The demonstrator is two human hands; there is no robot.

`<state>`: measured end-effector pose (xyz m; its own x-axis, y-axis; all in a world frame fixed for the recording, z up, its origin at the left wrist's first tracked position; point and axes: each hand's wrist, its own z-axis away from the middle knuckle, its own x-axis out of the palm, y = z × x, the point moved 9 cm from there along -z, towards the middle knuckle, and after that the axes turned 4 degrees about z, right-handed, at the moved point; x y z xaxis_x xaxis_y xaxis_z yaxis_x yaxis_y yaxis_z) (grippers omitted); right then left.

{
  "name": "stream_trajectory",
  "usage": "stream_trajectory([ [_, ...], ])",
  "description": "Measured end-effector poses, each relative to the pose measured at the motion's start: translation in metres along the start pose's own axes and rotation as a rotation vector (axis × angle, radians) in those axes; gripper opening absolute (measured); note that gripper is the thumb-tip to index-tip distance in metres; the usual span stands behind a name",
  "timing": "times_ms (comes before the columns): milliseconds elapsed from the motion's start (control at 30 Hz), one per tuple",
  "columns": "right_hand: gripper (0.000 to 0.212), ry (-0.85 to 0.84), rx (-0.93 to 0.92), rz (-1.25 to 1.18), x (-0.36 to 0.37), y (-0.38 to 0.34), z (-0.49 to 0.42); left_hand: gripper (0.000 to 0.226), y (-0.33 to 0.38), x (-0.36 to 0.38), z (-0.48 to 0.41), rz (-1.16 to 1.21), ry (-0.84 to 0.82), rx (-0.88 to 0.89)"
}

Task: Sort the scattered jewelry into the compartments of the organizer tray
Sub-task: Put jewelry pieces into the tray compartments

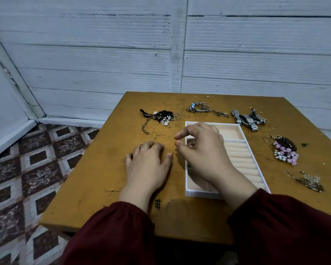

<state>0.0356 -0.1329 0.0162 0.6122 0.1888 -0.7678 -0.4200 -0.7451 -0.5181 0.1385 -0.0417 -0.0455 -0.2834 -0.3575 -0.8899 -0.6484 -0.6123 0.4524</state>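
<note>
Resting left hand (148, 165): flat on worktop (107, 169), empty.
Right hand (203, 150): over tray (187, 192), fingers (182, 133) loosely curled, nothing visibly held.
Progress: barely begun; jewelry heaps (160, 116) unsorted beyond hands.

Bare tabletop (103, 169) left of tray (186, 175) — jewelry (161, 116) beyond.

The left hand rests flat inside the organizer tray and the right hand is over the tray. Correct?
No. The head view shows the left hand flat on the table, left of the organizer tray, not inside it. The right hand is over the tray.
</note>
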Motion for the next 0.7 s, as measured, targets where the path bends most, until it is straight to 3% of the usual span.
stream_trajectory([
  [200, 0.015, -0.050, -0.060, 0.135, 0.009, -0.013, -0.027, 0.035, -0.010, -0.019, -0.021, 0.107, 0.097, -0.034],
  [367, 0.018, -0.082, -0.058, 0.235, 0.023, -0.011, -0.051, 0.020, -0.029, -0.035, -0.038, 0.357, 0.346, -0.149],
  [500, 0.018, -0.112, -0.063, 0.257, 0.040, -0.006, -0.069, 0.020, -0.040, -0.045, -0.056, 0.403, 0.461, -0.158],
  [700, 0.018, -0.123, -0.108, 0.378, 0.062, 0.000, -0.097, 0.021, -0.067, -0.042, -0.090, 0.404, 0.438, -0.169],
])
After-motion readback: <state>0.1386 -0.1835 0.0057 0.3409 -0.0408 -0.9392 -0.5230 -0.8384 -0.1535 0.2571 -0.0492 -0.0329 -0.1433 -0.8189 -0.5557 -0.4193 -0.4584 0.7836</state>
